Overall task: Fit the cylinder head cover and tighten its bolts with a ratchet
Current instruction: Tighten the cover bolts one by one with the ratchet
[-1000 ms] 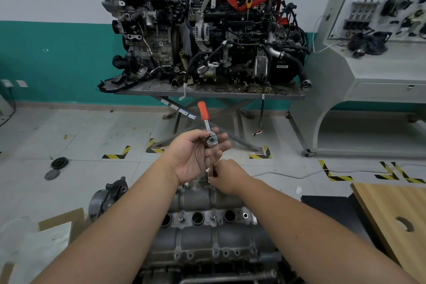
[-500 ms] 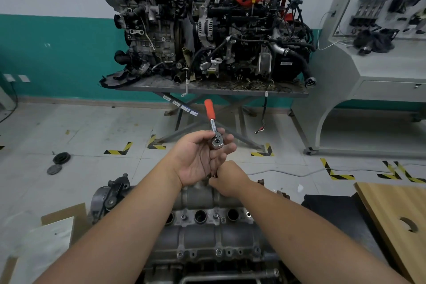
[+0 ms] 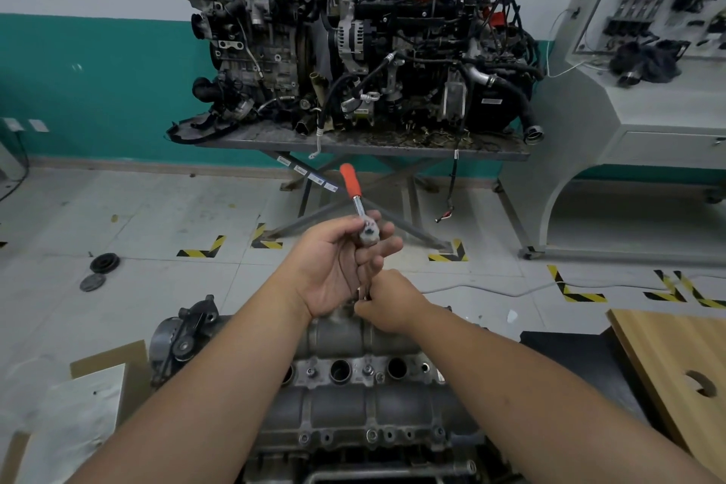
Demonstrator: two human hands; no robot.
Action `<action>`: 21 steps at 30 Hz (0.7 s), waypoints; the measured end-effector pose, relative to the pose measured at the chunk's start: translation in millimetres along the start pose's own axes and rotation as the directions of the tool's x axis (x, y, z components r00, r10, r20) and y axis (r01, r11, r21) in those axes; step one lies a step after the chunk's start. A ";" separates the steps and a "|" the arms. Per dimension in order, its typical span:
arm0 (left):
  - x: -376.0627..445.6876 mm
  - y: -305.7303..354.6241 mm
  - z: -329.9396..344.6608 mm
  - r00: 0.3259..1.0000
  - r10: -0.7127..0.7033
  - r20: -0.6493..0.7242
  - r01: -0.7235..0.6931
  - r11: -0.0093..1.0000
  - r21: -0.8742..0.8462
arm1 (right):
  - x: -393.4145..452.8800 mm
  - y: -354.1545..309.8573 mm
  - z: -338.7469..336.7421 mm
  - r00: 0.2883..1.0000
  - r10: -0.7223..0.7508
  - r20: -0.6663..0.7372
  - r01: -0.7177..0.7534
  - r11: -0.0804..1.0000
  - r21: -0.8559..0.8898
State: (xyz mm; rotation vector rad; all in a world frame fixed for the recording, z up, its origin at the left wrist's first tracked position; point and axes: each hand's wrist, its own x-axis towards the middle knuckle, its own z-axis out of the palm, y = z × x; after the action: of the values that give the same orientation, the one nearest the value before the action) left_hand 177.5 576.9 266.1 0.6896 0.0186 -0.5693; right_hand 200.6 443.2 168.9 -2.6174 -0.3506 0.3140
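Cylinder head cover (image 3: 345,338) sits under both hands: left hand (image 3: 338,263) grips the ratchet (image 3: 359,210) (orange handle up), right hand (image 3: 387,301) pinches its shaft.

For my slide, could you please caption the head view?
Left hand holds orange-handled metal ratchet above grey cylinder head cover; right hand pinches below.

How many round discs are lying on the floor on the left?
2. The black ribbed disc lies on the tiles; the flatter grey disc sits just nearer the camera, beside it. More may lie out of view.
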 end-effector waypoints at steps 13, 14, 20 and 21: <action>19.8 -1.4 43.4 0.999 -0.018 0.050 0.017 1.000 0.020 | -21.0 1.5 -61.7 0.994 0.069 0.080 -0.070 0.997 0.017; 21.1 -5.2 42.9 0.999 -0.028 0.036 0.028 0.999 0.016 | -21.9 5.3 -62.4 0.992 0.080 0.093 -0.079 0.997 -0.017; 26.2 -21.0 44.6 0.999 -0.044 -0.021 0.043 0.998 -0.055 | -25.4 22.5 -65.5 0.987 0.123 0.099 -0.111 0.987 -0.119; 27.0 -21.4 46.7 0.998 -0.044 -0.037 0.042 0.997 -0.060 | -25.4 24.3 -65.5 0.987 0.130 0.099 -0.119 0.986 -0.116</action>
State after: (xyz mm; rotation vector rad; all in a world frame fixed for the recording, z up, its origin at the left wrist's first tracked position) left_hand 181.9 521.9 284.2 0.6441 0.0856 -0.5943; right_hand 199.7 386.9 217.4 -2.7429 -0.2459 0.4907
